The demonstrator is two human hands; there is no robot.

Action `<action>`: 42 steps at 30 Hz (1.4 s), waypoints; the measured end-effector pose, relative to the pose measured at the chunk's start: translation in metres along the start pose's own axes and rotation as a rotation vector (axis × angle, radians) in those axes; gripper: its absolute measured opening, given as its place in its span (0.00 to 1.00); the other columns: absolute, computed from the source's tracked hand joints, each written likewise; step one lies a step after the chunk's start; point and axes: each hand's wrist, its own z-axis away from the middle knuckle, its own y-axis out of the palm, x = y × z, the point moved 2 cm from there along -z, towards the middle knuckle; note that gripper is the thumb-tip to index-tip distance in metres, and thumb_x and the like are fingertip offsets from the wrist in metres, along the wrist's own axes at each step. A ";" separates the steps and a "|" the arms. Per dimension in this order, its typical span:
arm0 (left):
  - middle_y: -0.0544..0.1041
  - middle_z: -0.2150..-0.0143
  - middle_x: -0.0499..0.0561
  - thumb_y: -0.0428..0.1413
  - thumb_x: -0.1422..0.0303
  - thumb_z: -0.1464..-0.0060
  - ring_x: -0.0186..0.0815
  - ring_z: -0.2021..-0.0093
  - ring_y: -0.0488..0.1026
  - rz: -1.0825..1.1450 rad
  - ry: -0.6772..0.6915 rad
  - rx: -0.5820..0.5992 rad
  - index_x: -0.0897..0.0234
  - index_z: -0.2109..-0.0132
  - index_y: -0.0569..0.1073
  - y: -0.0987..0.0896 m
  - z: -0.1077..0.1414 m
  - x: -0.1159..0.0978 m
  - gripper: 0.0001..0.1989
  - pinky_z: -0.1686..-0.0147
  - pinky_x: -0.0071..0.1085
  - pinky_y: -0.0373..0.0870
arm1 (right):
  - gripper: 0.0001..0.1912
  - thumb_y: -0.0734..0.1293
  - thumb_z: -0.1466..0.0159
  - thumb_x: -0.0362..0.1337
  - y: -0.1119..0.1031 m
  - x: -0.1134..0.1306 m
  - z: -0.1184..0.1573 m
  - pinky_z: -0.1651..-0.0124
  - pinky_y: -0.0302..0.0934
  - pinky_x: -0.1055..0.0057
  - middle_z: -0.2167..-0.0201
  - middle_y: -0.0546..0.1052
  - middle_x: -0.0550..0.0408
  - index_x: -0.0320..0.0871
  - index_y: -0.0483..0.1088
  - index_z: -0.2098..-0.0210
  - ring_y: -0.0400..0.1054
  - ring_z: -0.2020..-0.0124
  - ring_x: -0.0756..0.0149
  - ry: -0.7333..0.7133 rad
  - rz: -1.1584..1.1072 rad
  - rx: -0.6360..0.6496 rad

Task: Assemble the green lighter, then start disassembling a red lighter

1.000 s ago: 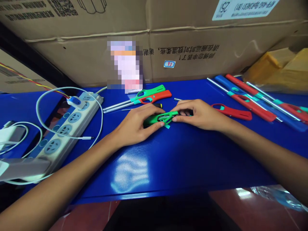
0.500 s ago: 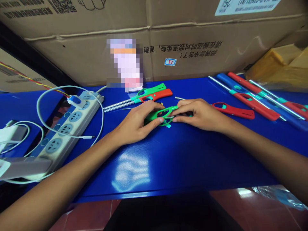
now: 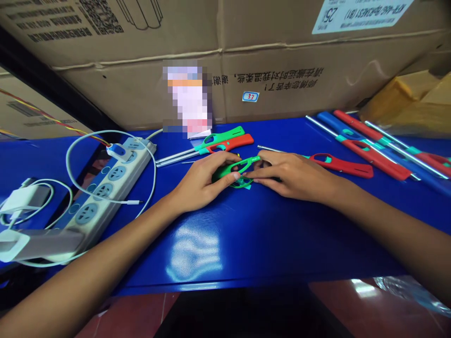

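My left hand (image 3: 202,180) is closed around the green plastic handle casing (image 3: 254,160) of a long-necked lighter, thumb on its near side. At the casing's right end, the fingers of my right hand (image 3: 294,173) are pinched together around a small part they mostly hide; I cannot make it out. Just behind my left hand lie a green long-necked lighter (image 3: 227,134) and an orange-red lighter (image 3: 237,141), metal tubes pointing left. A red lighter (image 3: 347,166) lies beyond my right hand, its tube partly covered by that hand.
Several red and blue lighters (image 3: 373,152) lie at the right. A power strip (image 3: 105,188) with white cables stands at the left. A large cardboard box (image 3: 282,51) walls the back of the blue table (image 3: 264,244); a blurred-out upright object (image 3: 192,101) leans there.
My right hand has turned slightly, its fingers curling further over the casing's right end. My left hand keeps its hold. The camera view has shifted a little.
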 end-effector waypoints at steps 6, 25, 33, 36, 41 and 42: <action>0.83 0.45 0.54 0.60 0.58 0.29 0.39 0.48 0.81 0.054 -0.040 -0.038 0.63 0.39 0.76 0.000 0.000 0.002 0.18 0.46 0.35 0.74 | 0.14 0.68 0.25 0.37 0.007 -0.009 -0.001 0.48 0.70 0.61 0.55 0.80 0.49 0.49 0.83 0.44 0.76 0.53 0.57 0.035 -0.315 -0.089; 0.86 0.48 0.54 0.62 0.57 0.31 0.39 0.52 0.83 0.174 -0.129 -0.068 0.64 0.42 0.81 -0.004 -0.003 0.001 0.19 0.49 0.34 0.78 | 0.23 0.61 0.25 0.28 0.005 0.001 0.002 0.53 0.71 0.61 0.55 0.78 0.47 0.50 0.81 0.39 0.75 0.54 0.56 -0.015 -0.014 -0.022; 0.88 0.48 0.52 0.56 0.55 0.27 0.41 0.51 0.84 0.018 -0.131 -0.045 0.59 0.44 0.85 -0.010 -0.006 0.002 0.18 0.47 0.35 0.77 | 0.21 0.61 0.23 0.31 0.007 -0.001 0.003 0.52 0.70 0.63 0.55 0.78 0.48 0.50 0.80 0.39 0.75 0.55 0.59 -0.012 -0.101 -0.041; 0.88 0.49 0.51 0.55 0.57 0.25 0.40 0.53 0.85 -0.065 -0.093 -0.057 0.59 0.44 0.85 -0.010 -0.006 0.004 0.18 0.51 0.34 0.77 | 0.21 0.61 0.23 0.31 0.008 -0.001 0.003 0.53 0.70 0.62 0.55 0.78 0.48 0.50 0.81 0.39 0.75 0.55 0.59 -0.013 -0.109 -0.048; 0.87 0.48 0.52 0.55 0.59 0.25 0.40 0.52 0.85 -0.219 -0.041 -0.094 0.60 0.43 0.84 -0.011 -0.005 0.006 0.16 0.52 0.35 0.78 | 0.21 0.61 0.24 0.30 0.007 0.000 0.003 0.54 0.70 0.62 0.55 0.79 0.48 0.50 0.81 0.39 0.76 0.55 0.58 -0.018 -0.086 -0.044; 0.88 0.49 0.52 0.55 0.60 0.25 0.41 0.52 0.85 -0.255 -0.014 -0.097 0.60 0.44 0.84 -0.012 -0.005 0.006 0.16 0.52 0.35 0.78 | 0.22 0.62 0.24 0.30 0.006 0.000 0.003 0.54 0.70 0.62 0.55 0.79 0.48 0.51 0.81 0.39 0.76 0.55 0.58 -0.019 -0.087 -0.043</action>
